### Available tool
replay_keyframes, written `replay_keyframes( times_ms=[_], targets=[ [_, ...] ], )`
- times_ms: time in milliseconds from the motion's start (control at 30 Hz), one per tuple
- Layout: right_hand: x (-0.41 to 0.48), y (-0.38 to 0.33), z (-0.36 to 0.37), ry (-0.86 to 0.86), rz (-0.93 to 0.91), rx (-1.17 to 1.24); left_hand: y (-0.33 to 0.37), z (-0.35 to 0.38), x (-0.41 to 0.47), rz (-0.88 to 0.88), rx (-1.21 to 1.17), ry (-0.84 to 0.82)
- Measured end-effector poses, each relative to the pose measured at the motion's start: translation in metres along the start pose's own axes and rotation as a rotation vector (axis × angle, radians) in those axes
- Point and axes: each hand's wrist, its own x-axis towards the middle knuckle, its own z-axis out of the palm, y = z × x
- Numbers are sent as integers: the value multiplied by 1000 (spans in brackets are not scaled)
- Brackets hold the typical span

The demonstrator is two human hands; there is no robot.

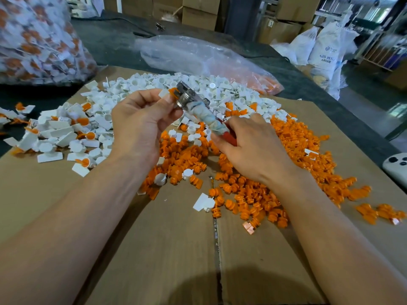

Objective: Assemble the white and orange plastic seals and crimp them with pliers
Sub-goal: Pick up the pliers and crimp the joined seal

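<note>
My left hand (141, 124) pinches a white and orange seal (168, 93) between thumb and fingers, held up over the piles. My right hand (248, 148) grips the handles of the pliers (198, 106), which are wrapped in cloth tape with a red grip showing. The metal jaws of the pliers close on the seal's orange part. Loose white seal bodies (154, 84) lie heaped behind the hands. Orange inserts (286, 146) spread across the cardboard to the right and below. Assembled seals (66, 133) lie in a heap at the left.
A flattened cardboard sheet (154, 249) covers the dark table. A large clear bag of finished seals (37, 40) stands at the back left. A crumpled clear bag with orange parts (220, 60) lies behind the piles. A white device (396, 166) rests at the right edge.
</note>
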Motion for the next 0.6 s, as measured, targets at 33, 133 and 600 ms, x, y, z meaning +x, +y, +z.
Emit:
replay_keyframes(
  times_ms=[33, 133, 600],
  targets=[
    [0, 0, 0, 7, -8, -16, 0, 0, 0, -1, -1, 4],
    [-1, -1, -1, -12, -17, 20, -1, 0, 0, -2, 11, 7],
    [-4, -9, 4, -147, -16, 196, 0, -2, 1, -30, 21, 62]
  ],
)
